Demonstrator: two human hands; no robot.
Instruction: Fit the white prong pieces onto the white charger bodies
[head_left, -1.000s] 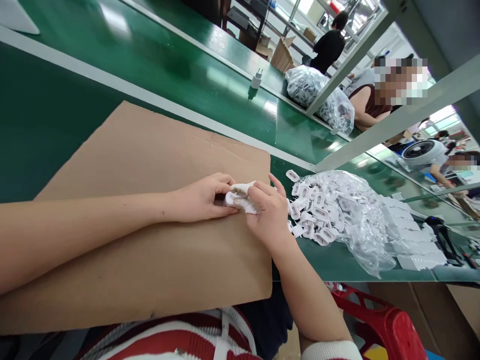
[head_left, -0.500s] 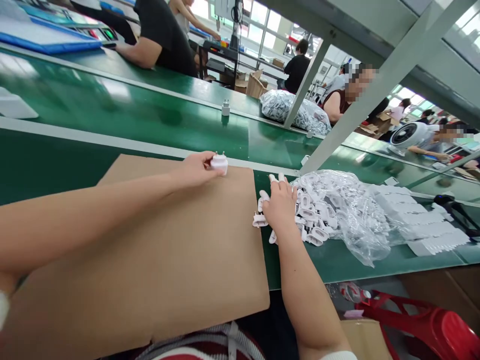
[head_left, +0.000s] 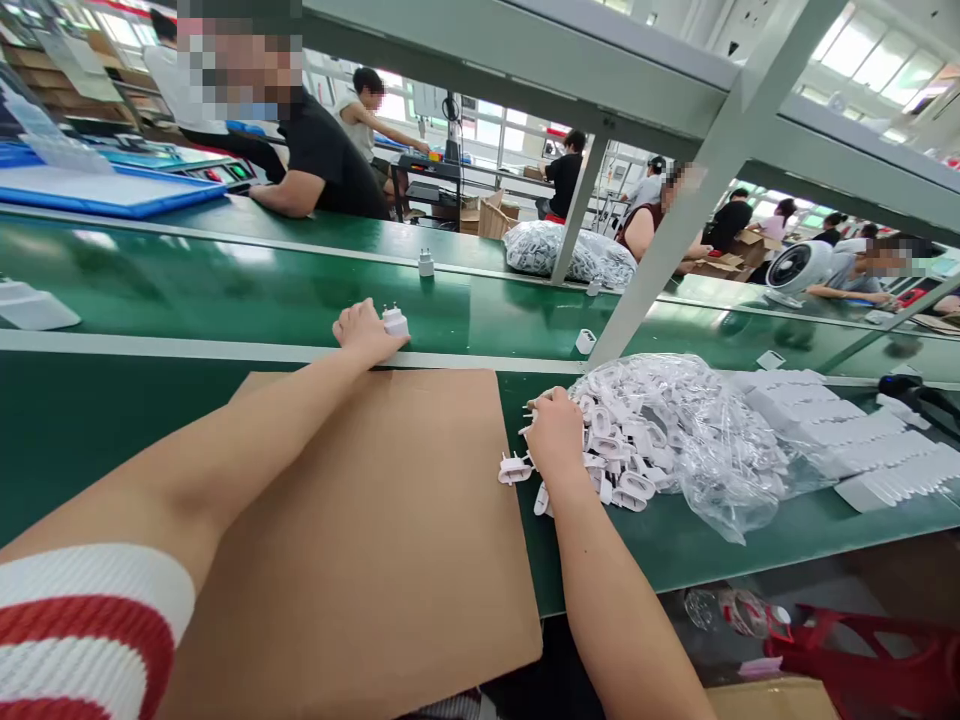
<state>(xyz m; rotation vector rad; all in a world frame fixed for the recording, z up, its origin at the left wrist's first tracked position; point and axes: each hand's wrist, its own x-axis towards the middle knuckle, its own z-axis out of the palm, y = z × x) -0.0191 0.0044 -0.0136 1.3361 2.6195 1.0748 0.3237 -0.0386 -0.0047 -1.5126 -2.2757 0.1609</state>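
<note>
My left hand (head_left: 362, 333) reaches past the far edge of the brown cardboard sheet (head_left: 360, 540) and is closed on a white plug adapter (head_left: 394, 322), prongs up, at the near edge of the green conveyor belt (head_left: 225, 290). My right hand (head_left: 553, 437) rests with curled fingers on the pile of white plug parts (head_left: 626, 440) spilling from a clear plastic bag (head_left: 712, 450); what it grips is hidden. One loose plug part (head_left: 514, 468) lies just left of that hand.
Another adapter (head_left: 426, 264) stands upright farther along the belt, and a small white part (head_left: 585, 341) lies by a grey frame post (head_left: 660, 250). White stacked pieces (head_left: 847, 440) lie at the right. Other people work across the belt. A red stool (head_left: 885, 640) is below right.
My left hand carried the adapter forward from over the cardboard to the belt's edge. My right hand stayed on the parts pile, fingers now curled. The camera tilted upward.
</note>
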